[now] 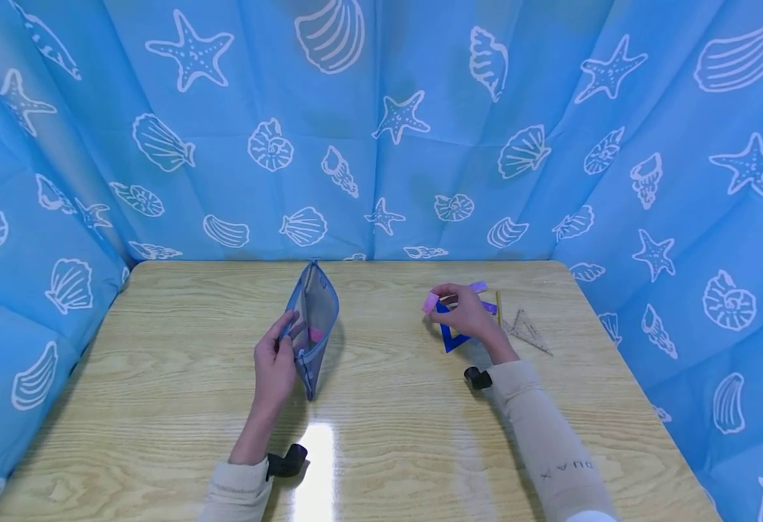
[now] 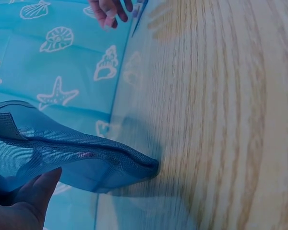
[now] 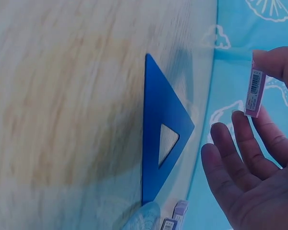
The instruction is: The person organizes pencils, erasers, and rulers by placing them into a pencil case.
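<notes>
- Box (image 3: 255, 91), small, pinkish-purple, barcode on one side: up in the air near the blue triangle, off the table.
- Right hand (image 1: 465, 310) pinches it by its ends; the remaining fingers are spread and hold nothing.
- Likely weak spot: only a small pinch area, so a tilt or a loosened thumb could drop the box.
- Pouch (image 1: 323, 301), bluish mesh, zip edge: mouth gaping upward, well apart from the box, on the person's left. Can't tell if its base rests on the table.
- Left hand (image 1: 274, 362) grips the pouch's left wall, fingers curled at the rim.
- Risk: grip is on one side only, so the soft wall could sag and narrow the mouth; a box coming in off-line could catch on the zip edge.
- Pink item (image 1: 315, 334) inside the pouch, mostly hidden; if the pouch tips, it could slide out.
- Blue triangle (image 3: 156, 110) just beside the right hand; a low wrist could knock it.
- Protractor (image 3: 145, 218), clear, at the triangle's end; two purple boxes (image 3: 180, 209) near it. Crowded, so a careless reach might shove several together.
- Yellow strip (image 1: 499, 308) and clear triangle (image 1: 533, 336) further right; the clear one is easy to overlook.
- Table (image 1: 381, 406), wood grain; blue shell-print curtain (image 1: 381, 72) behind.
</notes>
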